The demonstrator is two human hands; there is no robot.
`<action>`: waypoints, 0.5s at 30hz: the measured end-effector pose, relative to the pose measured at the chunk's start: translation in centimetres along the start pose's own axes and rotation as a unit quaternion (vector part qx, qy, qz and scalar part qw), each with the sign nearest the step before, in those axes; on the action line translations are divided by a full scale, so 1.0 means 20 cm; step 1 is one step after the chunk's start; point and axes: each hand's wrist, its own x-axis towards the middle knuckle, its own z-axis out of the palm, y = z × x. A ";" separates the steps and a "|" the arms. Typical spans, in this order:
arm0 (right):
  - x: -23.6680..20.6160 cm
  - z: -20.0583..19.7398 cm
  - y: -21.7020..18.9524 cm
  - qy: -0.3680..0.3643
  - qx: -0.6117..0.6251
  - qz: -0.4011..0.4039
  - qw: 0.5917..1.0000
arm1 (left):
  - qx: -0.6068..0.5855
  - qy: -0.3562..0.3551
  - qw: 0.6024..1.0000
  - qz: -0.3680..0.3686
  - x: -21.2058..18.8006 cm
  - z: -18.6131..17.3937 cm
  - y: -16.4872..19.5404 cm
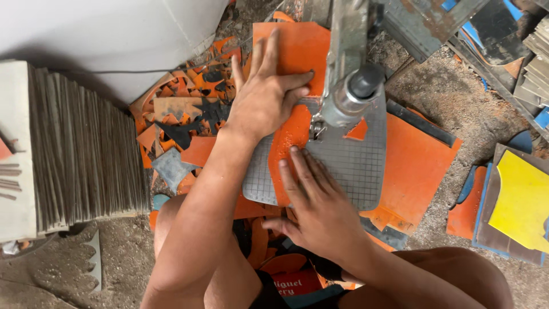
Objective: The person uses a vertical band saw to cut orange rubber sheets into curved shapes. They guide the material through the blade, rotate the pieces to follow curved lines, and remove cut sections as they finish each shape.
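Right hand [320, 214] flat, fingers spread on orange sheet [289, 137] | left hand [266, 97] pressing far end | sheet likely thin, bendy, light; best steadied near saw arm [349, 80] on gridded plate [354, 166].

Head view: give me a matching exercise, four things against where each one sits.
Things:
1. left hand
2. right hand
3. yellow cut sheet
4. grey stack of flat sheets

Places:
A. far right edge, on a dark board
B. flat on the orange sheet, beyond the metal machine head
C. far left, standing on edge
D. on the near end of the orange sheet, over the grey gridded plate

Pairs: 1-B, 2-D, 3-A, 4-C
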 end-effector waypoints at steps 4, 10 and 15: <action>-0.03 0.02 0.05 -0.064 -0.041 -0.014 0.997 | 0.004 -0.019 0.999 -0.027 0.00 -0.04 0.05; -0.22 -0.09 0.11 -0.090 -0.025 -0.073 0.993 | -0.123 -0.008 0.990 0.073 0.05 -0.06 -0.03; -0.46 -0.03 0.01 -0.061 0.047 -0.193 0.978 | -0.178 -0.057 0.972 0.141 0.07 -0.04 -0.03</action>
